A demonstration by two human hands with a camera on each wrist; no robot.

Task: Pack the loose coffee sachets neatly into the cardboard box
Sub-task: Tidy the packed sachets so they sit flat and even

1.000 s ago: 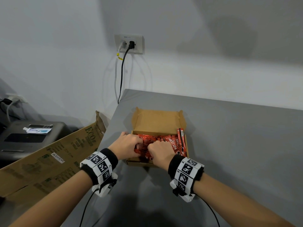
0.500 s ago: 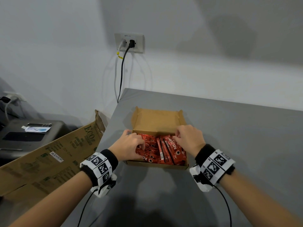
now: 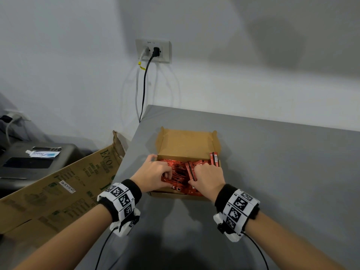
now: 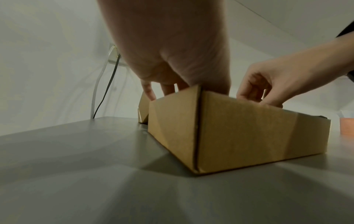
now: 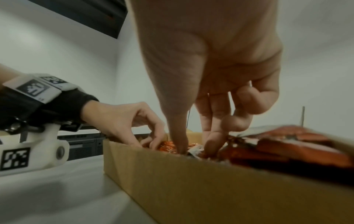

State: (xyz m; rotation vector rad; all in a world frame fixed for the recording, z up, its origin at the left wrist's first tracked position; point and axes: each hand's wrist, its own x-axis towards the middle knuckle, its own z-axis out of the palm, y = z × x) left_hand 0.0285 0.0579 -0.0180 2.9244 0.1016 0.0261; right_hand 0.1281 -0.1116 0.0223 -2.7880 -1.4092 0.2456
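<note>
The open cardboard box (image 3: 187,145) sits on the grey table with its lid folded back. Red coffee sachets (image 3: 180,173) fill its tray in a loose layer, and two stand on edge against the right wall (image 3: 213,158). My left hand (image 3: 165,175) is curled over the left part of the pile and pinches sachets. My right hand (image 3: 196,177) reaches into the middle. In the right wrist view the right hand (image 5: 197,144) has thumb and forefingers dug into the sachets (image 5: 287,148) around a silver sachet end, beside the left hand (image 5: 151,141). The box wall (image 4: 239,128) hides the contents from the left wrist.
A large printed carton (image 3: 58,190) leans off the table's left edge, with a dark printer (image 3: 29,162) behind it. A wall socket (image 3: 153,50) with two cables is beyond the table's far corner. Bare grey table (image 3: 282,172) extends right of the box.
My right hand has moved from the box's far right corner back to the middle of the pile. The two sachets on edge at the right wall show again. My left hand has stayed put.
</note>
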